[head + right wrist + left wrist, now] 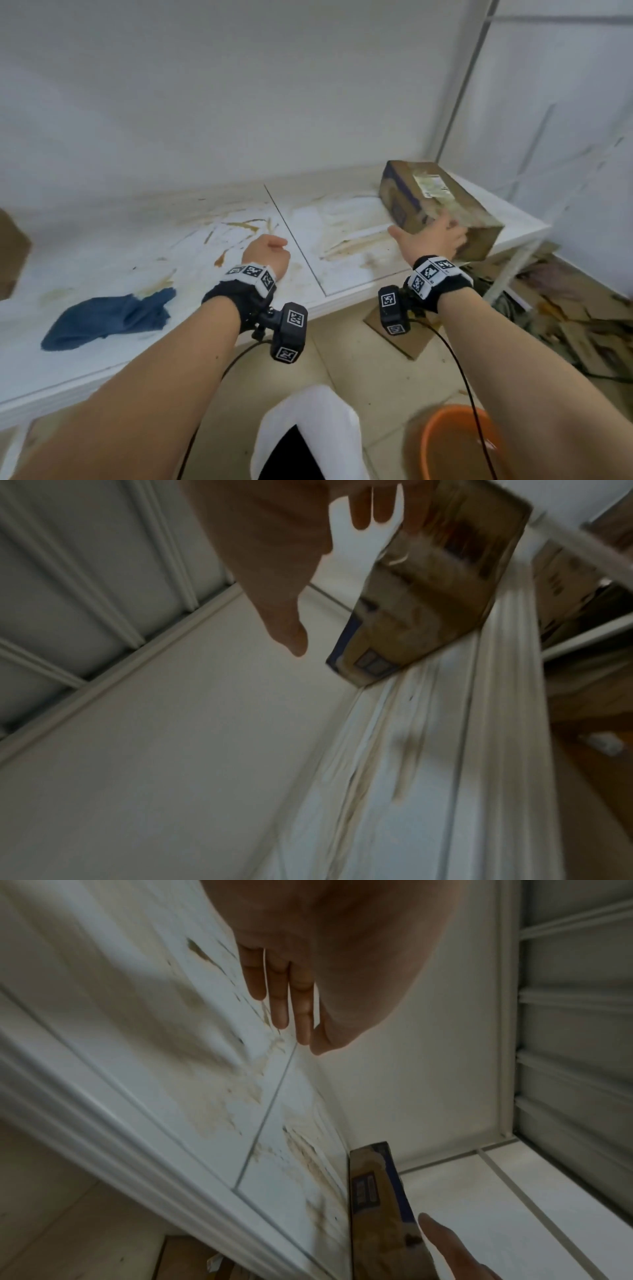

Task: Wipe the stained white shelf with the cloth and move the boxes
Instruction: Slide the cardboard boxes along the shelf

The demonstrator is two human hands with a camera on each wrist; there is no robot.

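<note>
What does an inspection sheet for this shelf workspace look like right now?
Surface: white shelf, brown smears across both panels.
Job's things: crumpled blue cloth lying at the left; worn brown cardboard box at the right end.
Clutter: flattened cardboard scraps on the floor; orange plastic basin below.
Hands: left hand above the shelf, holding nothing; right hand, fingers straight, at the box's near side.
Cables: black cables from the wrist cameras.
Surroundings: white wall, tiled floor.
</note>
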